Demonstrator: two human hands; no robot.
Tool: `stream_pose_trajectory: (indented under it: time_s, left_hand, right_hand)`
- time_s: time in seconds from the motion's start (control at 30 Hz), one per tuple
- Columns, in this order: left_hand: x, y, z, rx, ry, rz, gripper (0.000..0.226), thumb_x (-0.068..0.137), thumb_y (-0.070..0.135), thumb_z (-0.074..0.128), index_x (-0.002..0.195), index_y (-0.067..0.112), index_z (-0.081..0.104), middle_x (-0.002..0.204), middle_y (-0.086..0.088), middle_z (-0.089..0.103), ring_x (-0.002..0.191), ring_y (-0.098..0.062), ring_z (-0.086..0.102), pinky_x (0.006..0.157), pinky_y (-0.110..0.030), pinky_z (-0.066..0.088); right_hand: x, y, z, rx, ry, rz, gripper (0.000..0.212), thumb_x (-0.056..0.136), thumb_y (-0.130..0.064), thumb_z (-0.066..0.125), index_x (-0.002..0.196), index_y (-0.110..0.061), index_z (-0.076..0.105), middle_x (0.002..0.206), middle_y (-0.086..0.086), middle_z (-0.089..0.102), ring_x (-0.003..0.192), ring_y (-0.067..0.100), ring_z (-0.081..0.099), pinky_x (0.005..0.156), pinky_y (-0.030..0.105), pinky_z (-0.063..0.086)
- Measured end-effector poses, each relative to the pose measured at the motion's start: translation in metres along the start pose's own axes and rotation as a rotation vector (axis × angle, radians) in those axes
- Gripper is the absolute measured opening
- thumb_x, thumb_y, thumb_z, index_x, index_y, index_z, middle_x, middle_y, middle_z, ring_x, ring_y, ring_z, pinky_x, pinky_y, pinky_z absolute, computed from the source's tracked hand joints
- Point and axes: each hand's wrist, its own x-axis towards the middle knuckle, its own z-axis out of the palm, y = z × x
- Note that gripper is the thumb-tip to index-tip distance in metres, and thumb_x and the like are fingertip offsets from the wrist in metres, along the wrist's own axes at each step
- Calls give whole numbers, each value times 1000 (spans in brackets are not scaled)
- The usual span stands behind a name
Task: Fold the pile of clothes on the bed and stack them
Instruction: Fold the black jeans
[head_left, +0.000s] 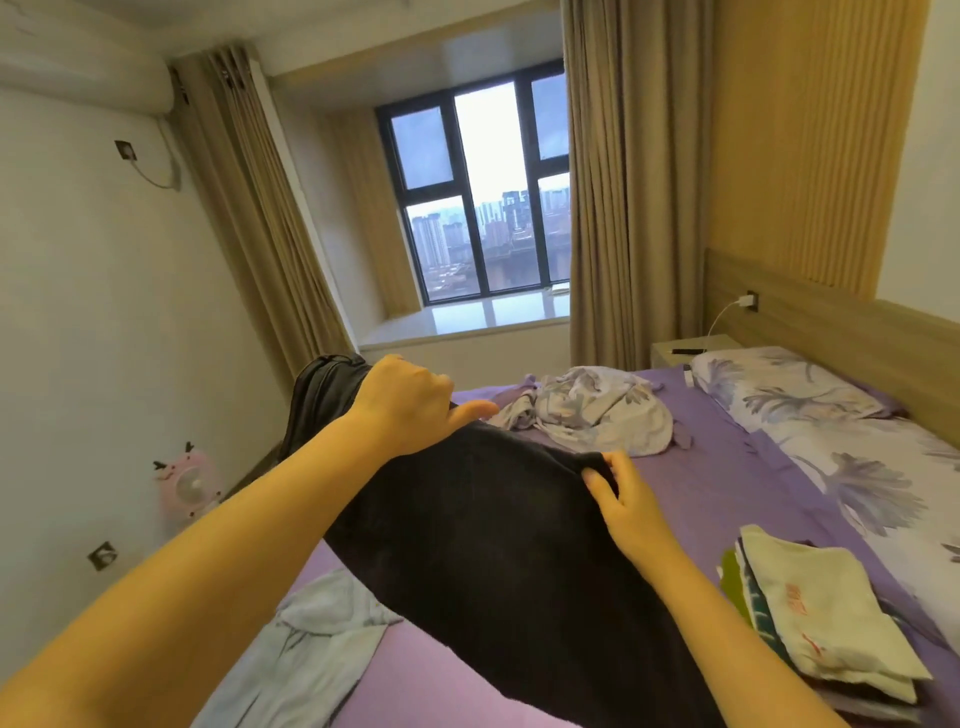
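A dark black garment (483, 561) is held up over the purple bed (727, 467), hanging down toward me. My left hand (410, 405) grips its far left top edge, fingers curled over the cloth. My right hand (623, 493) pinches the top edge further right. A stack of folded clothes (826, 618), a cream piece on top, lies on the bed at the right. A crumpled floral cloth (587, 410) lies at the far side of the bed. A pale blue garment (311, 644) lies on the bed's near left edge.
A floral pillow (779, 384) lies by the wooden headboard (831, 332) at right. A dark backpack (322, 395) stands beyond the bed's left side. A pink fan (187, 483) sits on the floor by the left wall. Curtains frame the window (483, 197) ahead.
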Motion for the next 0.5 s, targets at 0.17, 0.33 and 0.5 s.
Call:
stream_pose_trajectory:
  time_s: [0.17,0.33,0.5]
  left_hand:
    - [-11,41,22,-141,-106,84,71,69,83,-6,55,24,30,42,5,30,39,-9,24,41,-25,19]
    - [-24,46,54,-218,-291,43,76,63,86,-9,49,20,27,44,3,29,42,-14,25,44,-30,19]
    - [-83,41,112,-258,-545,16,84,61,90,-3,52,18,41,48,0,36,46,-18,35,45,-31,26]
  right_hand:
    - [-26,36,-15,-195,158,-28,3,96,-28,50,95,-26,49,79,-15,59,74,3,59,57,16,43]
    - [-23,34,-25,-363,30,-10,7,96,-33,51,92,-28,48,79,-19,56,71,-4,53,53,13,38]
    - [-17,48,23,-537,-309,143,19,97,-38,48,98,-19,51,90,1,62,79,19,59,69,36,49]
